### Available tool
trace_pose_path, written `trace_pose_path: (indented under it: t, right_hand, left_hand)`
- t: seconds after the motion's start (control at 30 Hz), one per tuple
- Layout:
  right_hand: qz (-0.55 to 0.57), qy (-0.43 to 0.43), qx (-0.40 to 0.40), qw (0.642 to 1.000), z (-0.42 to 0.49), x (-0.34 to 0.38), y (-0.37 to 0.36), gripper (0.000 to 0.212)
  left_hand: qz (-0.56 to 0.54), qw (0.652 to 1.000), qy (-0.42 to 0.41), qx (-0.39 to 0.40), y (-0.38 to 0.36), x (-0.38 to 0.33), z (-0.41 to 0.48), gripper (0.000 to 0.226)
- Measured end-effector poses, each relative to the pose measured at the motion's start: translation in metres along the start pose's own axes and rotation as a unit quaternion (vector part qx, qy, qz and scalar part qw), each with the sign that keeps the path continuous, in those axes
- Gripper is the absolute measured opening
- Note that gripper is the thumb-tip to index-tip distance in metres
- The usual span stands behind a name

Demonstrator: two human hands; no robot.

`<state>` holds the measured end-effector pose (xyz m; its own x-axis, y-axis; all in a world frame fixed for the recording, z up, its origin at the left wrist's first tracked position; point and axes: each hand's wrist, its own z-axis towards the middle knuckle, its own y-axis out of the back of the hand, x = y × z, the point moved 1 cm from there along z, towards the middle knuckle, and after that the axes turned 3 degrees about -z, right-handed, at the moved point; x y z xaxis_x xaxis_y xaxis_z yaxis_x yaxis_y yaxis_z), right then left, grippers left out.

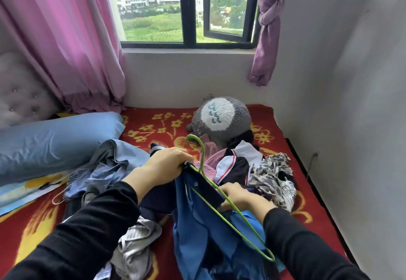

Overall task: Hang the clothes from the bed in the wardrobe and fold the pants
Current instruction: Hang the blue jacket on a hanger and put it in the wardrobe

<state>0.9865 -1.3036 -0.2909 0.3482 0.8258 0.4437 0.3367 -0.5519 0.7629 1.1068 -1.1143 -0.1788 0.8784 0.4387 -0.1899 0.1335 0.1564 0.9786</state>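
While I'm mid-threading, heap [103, 165]: loose clothes by my left sleeve, could get dragged along.
Left hand [167, 165]: grips jacket collar at hanger neck. If it loosens, the collar slides off.
Hanger [202, 156]: right arm lies bare over the fabric. Wire tip may snag cloth.
Jacket [197, 231]: bunched on bed [274, 121], lopsided. Likely slips once lifted.
Right hand [239, 198]: pinches jacket under the wire. Pulling too hard bends the wire.
Wardrobe: not in view.
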Motion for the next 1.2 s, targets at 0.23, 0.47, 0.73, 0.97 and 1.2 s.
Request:
trace_pose_path:
  t: [0.23,0.47,0.73,0.97,1.2]
  right_hand:
    - [-0.021,-0.039,-0.149,0.988,-0.004,-0.033,0.013,0.011]
    - [-0.097,0.038,-0.354,0.929,-0.04,-0.041,0.077,0.027]
    - [-0.215,-0.084,-0.292,0.928,-0.05,-0.056,0.105,0.019]
    - [0.091,-0.125,-0.406,0.901,-0.061,0.012,0.12,0.032]
    - [0.189,0.062,-0.076,0.977,-0.073,0.056,0.066,0.008]
  left_hand:
    - [0.075,0.996,0.052,0.026,0.008,0.029,-0.021,0.049]
    - [0.053,0.989,0.122,-0.064,0.0,0.039,-0.019,0.036]
    - [0.073,0.983,0.111,-0.127,0.0,0.02,-0.007,0.044]
    - [0.081,0.973,0.161,-0.143,-0.007,-0.005,0.002,0.028]
    - [-0.009,0.96,0.208,-0.186,0.003,-0.006,-0.001,0.018]
